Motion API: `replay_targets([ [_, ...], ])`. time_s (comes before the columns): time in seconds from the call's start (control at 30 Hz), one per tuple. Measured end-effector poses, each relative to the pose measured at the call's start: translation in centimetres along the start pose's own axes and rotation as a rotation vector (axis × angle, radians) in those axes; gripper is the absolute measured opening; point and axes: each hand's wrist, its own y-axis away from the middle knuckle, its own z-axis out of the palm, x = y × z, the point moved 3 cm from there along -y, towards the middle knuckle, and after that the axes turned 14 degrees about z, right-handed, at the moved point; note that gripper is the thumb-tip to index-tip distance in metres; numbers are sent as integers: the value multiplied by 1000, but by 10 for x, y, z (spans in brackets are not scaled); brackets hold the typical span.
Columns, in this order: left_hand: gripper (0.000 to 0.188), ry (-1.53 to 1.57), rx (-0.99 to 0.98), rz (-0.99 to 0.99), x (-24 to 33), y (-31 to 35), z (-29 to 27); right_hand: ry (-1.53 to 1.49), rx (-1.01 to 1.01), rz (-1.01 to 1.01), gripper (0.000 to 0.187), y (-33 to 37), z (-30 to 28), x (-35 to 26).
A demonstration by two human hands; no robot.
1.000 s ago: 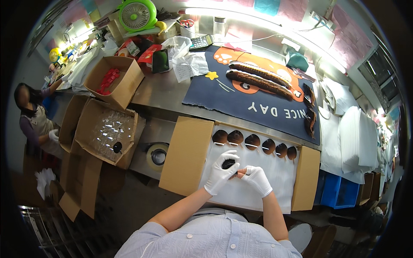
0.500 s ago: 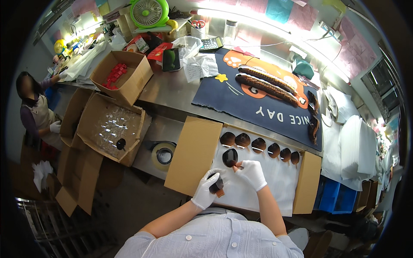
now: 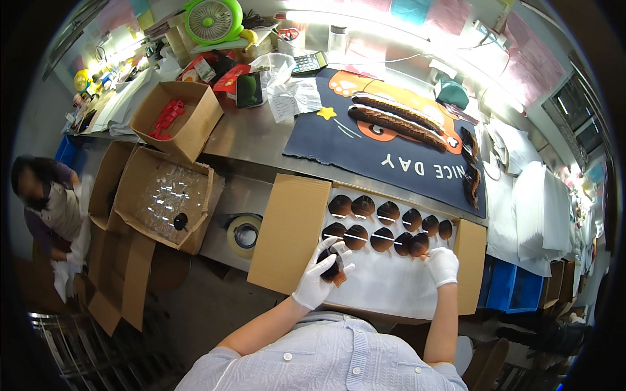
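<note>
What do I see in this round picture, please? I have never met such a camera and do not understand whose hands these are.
There is no machine here: a person wears a camera on the head, looking down, and its wide lens bends straight edges. The left hand and right hand, in white gloves, are the wearer's own. The left holds at least one dark lens; the right's fingers are at the right end of the nearer of two lens rows, on white sheet in a cardboard box. Beyond, a dark mat covers part of the table.
</note>
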Motion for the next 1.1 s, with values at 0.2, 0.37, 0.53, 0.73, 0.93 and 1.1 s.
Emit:
replay_targets([
  [0.2,61,-346,-30,111,-8,-13,28,51,13,203,23,-4,7,51],
  [0.37,36,-838,-124,501,-20,-22,37,-737,-353,-464,21,74,-9,-67],
  [0.53,18,-688,-66,407,-27,-10,10,-950,-624,-392,22,105,6,-115],
  [0.73,16,-505,58,235,-22,-4,2,-997,-682,-258,23,114,2,-121],
  [0.93,33,-152,210,353,32,-24,-6,-736,-297,-373,23,101,4,-130],
  [1.1,33,-287,161,362,55,-33,6,-348,-151,-380,23,98,0,-128],
])
